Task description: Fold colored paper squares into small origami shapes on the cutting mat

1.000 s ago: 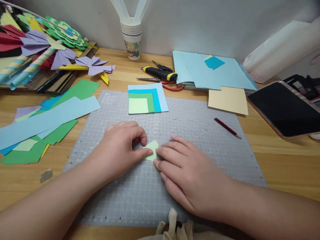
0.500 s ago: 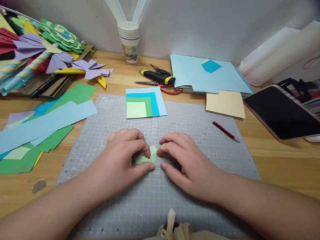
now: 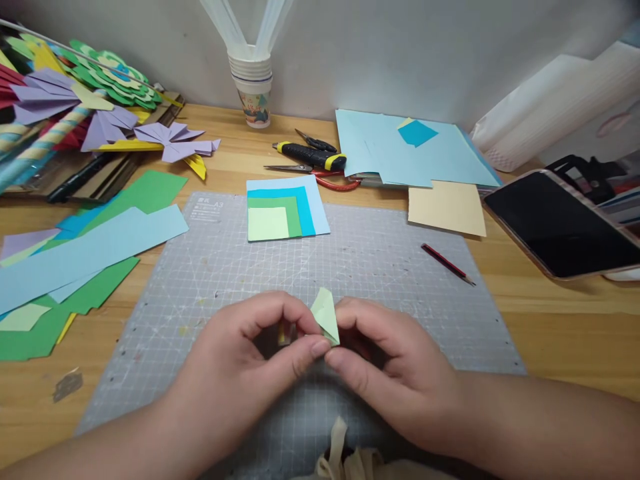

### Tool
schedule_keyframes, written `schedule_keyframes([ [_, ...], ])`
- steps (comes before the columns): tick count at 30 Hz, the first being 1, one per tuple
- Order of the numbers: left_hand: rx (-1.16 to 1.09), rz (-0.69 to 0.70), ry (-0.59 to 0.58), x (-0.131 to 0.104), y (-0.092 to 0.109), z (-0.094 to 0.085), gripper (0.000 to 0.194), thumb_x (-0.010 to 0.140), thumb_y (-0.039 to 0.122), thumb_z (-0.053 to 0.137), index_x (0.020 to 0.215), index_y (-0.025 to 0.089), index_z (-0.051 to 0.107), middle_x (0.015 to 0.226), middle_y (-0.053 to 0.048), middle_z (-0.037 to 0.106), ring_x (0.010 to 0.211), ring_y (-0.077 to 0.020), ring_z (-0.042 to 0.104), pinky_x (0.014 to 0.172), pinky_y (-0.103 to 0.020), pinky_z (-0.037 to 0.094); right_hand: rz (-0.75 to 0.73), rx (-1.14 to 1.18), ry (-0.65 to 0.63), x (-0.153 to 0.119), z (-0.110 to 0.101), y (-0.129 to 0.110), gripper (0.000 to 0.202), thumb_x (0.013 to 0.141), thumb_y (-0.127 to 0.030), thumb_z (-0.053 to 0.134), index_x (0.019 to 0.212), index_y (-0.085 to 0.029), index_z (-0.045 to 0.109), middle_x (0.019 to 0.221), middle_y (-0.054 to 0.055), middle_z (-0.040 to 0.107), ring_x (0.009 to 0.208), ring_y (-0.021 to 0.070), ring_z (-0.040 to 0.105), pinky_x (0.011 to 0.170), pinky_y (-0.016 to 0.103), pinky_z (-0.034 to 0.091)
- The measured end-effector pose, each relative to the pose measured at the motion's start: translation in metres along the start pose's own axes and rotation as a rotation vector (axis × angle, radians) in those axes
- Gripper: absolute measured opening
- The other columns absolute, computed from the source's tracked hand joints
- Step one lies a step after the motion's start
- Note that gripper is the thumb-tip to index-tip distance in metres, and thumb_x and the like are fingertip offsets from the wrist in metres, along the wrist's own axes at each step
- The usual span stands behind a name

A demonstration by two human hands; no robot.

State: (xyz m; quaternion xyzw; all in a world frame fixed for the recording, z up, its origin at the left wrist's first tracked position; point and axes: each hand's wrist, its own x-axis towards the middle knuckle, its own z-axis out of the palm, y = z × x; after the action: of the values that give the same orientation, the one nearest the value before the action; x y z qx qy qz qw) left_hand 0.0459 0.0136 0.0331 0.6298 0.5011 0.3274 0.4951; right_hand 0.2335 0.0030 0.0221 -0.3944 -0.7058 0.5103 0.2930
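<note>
A small pale green folded paper point(image 3: 326, 316) stands up between my two hands above the grey cutting mat point(image 3: 370, 260). My left hand point(image 3: 265, 360) pinches its lower left part between thumb and fingers. From the other side, my right hand point(image 3: 390, 363) grips its lower right edge, the thumb tip close to the left thumb. Part of the paper is hidden behind the fingertips. Behind the hands, stacked squares of light blue, blue, green and pale green paper point(image 3: 267, 223) lie at the mat's back edge.
Coloured strips point(image 3: 100, 247) and folded paper flowers point(image 3: 173, 141) lie left. At the back are paper cups point(image 3: 255, 100), a cutter point(image 3: 310, 155), scissors point(image 3: 287, 168) and blue sheets point(image 3: 370, 150). A pencil point(image 3: 447, 263) and a tablet point(image 3: 565, 223) are on the right.
The pale green paper has been raised from the mat and turned more upright. My right hand, apart from it before, has closed on it. Both hands have come nearer.
</note>
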Motion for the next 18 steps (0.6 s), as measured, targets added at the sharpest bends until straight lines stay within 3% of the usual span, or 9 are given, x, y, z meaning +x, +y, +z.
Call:
schedule_keyframes([
  [6, 0.017, 0.006, -0.001, -0.005, -0.004, 0.003, 0.006, 0.077, 0.023, 0.066, 0.072, 0.024, 0.063, 0.063, 0.006, 0.063, 0.058, -0.0098, 0.057, 0.055, -0.02, 0.046, 0.052, 0.023, 0.014, 0.001, -0.003, 0.004, 0.011, 0.093, -0.021, 0.044, 0.085, -0.02, 0.052, 0.074, -0.001, 0.054, 0.068, 0.0131, 0.052, 0.062, 0.027, 0.043],
  [11, 0.07, 0.025, 0.134, -0.006, -0.013, 0.001, 0.01, 0.078, 0.027, 0.064, 0.083, 0.026, 0.055, 0.077, 0.004, 0.057, 0.072, -0.0138, 0.056, 0.06, -0.025, 0.046, 0.068, -0.023, 0.026, 0.005, -0.006, 0.004, 0.016, 0.088, -0.013, 0.043, 0.075, -0.02, 0.049, 0.066, -0.004, 0.048, 0.06, 0.0108, 0.044, 0.056, 0.025, 0.038],
  [14, 0.127, -0.014, 0.086, -0.002, -0.018, -0.001, 0.008, 0.082, 0.027, 0.06, 0.089, 0.027, 0.056, 0.08, 0.004, 0.057, 0.069, -0.0138, 0.053, 0.06, -0.027, 0.044, 0.083, -0.054, -0.001, 0.006, -0.007, 0.005, 0.015, 0.087, -0.013, 0.043, 0.076, -0.02, 0.049, 0.067, -0.004, 0.049, 0.061, 0.0108, 0.045, 0.056, 0.025, 0.039],
  [18, 0.272, -0.005, 0.108, 0.002, -0.021, -0.004, 0.01, 0.083, 0.027, 0.059, 0.092, 0.026, 0.055, 0.082, 0.002, 0.057, 0.075, -0.0169, 0.053, 0.066, -0.032, 0.043, 0.138, -0.11, 0.096, 0.004, -0.011, 0.011, 0.009, 0.089, -0.015, 0.048, 0.087, -0.024, 0.046, 0.071, -0.005, 0.048, 0.06, 0.0108, 0.045, 0.054, 0.024, 0.04],
])
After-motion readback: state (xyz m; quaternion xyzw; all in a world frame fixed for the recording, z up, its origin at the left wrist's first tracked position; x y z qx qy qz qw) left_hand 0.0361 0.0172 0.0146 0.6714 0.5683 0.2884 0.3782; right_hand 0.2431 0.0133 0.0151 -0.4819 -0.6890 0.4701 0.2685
